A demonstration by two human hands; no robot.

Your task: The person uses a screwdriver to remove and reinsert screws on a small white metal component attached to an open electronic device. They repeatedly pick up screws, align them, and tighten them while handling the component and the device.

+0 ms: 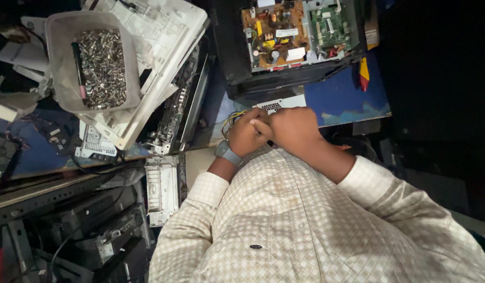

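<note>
Both hands, left hand (246, 135) and right hand (293, 128), clasp together over a small metal part with yellow wires (233, 119), at six o'clock from the opened black chassis with circuit boards (284, 36); what they clamp is hidden.

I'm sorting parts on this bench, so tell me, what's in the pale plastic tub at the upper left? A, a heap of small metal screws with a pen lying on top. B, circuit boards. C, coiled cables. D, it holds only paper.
A: the plastic tub is filled with a heap of shiny small screws, and a dark pen lies across them.
</note>
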